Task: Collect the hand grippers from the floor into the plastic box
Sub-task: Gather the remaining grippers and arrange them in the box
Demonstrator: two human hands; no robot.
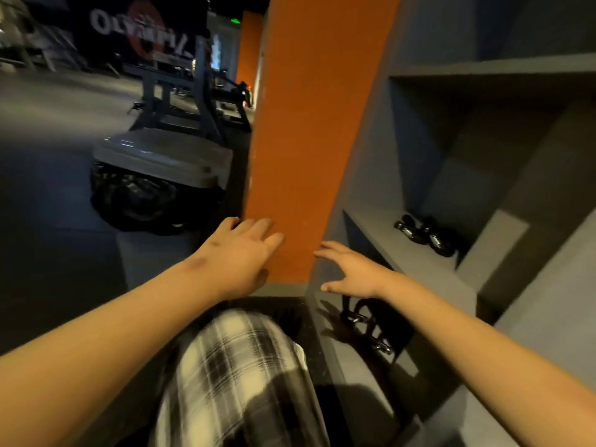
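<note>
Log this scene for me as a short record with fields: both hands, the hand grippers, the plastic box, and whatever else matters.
left hand: open, fingers straight, at the edge of the orange pillar
right hand: open, fingers spread, holding nothing
hand grippers: low beside the shelving, below the right hand
dark items: on the grey shelf, possibly more grippers
plastic box: on the floor left of the pillar, lid on, dark contents

One left hand [240,253], one right hand [351,269], one plastic box [161,156], perhaps four hand grippers [354,317] (dim, overlapping).
</note>
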